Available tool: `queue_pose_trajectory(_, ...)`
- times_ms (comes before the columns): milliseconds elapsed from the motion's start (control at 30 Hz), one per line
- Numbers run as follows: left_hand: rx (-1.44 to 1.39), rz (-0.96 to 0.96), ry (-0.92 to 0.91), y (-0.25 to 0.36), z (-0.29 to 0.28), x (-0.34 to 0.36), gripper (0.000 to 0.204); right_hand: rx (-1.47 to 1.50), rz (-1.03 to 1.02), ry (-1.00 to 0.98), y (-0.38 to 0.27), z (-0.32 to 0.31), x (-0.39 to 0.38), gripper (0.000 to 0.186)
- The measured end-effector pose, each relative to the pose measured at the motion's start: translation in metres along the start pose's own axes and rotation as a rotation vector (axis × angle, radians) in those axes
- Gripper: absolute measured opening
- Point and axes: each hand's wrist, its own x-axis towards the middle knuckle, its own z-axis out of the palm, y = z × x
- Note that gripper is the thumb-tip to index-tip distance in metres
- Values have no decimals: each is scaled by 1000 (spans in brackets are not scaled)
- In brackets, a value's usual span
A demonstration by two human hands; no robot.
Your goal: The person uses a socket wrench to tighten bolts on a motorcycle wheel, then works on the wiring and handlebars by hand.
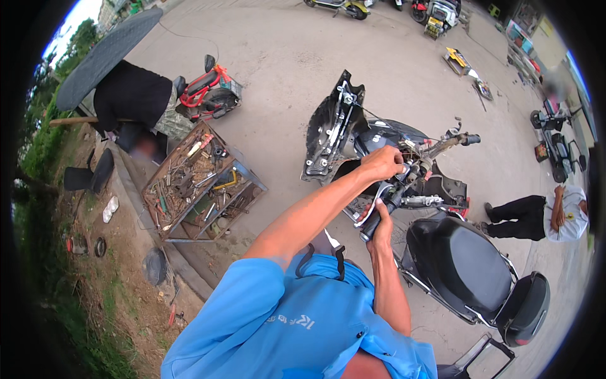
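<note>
A partly stripped electric scooter stands in front of me, its black seat (pixel 464 262) to the right. My right hand (pixel 380 228) is wrapped round the black handlebar grip (pixel 392 201), close to the silver brake lever (pixel 374 203). Farther up, my left hand (pixel 384 163) bends over the bared middle of the handlebar (pixel 413 169), fingertips pinched together at the parts there. What those fingertips hold is too small to make out. Exposed wires and fittings surround them. The other handlebar grip (pixel 470 139) points away to the far right.
A black body panel (pixel 334 126) stands upright beyond my left arm. To the left is a metal tool cart (pixel 180 235) full of tools. Behind it, a person in black (pixel 142 95) bends over near a red scooter (pixel 211 95). Another person (pixel 562 215) stands right, past the rear box (pixel 524 309).
</note>
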Motion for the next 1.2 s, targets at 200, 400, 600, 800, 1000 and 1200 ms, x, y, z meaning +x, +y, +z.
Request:
queue_pose_trajectory(200, -72, 53, -26, -24, -8, 12, 34, 253, 196, -199, -13, 14, -6, 46)
queue_pose_trajectory(400, -67, 53, -43, -10, -9, 7, 33, 68, 64, 7, 6, 3, 5, 28)
queue_pose_trajectory(600, -106, 73, -44, -20, -6, 7, 33, -214, -159, 71, 9, -1, 5, 47)
queue_pose_trajectory(800, -79, 59, -64, -16, -6, 8, 35, 270, 121, -138, -4, 9, -3, 50)
queue_pose_trajectory(1000, -47, 41, -55, -19, -8, 5, 37, -53, 75, 49, 9, 2, 6, 34)
queue_pose_trajectory(1200, -31, 11, -60, -11, -3, 11, 37, 16, 41, -11, 1, 2, 1, 60)
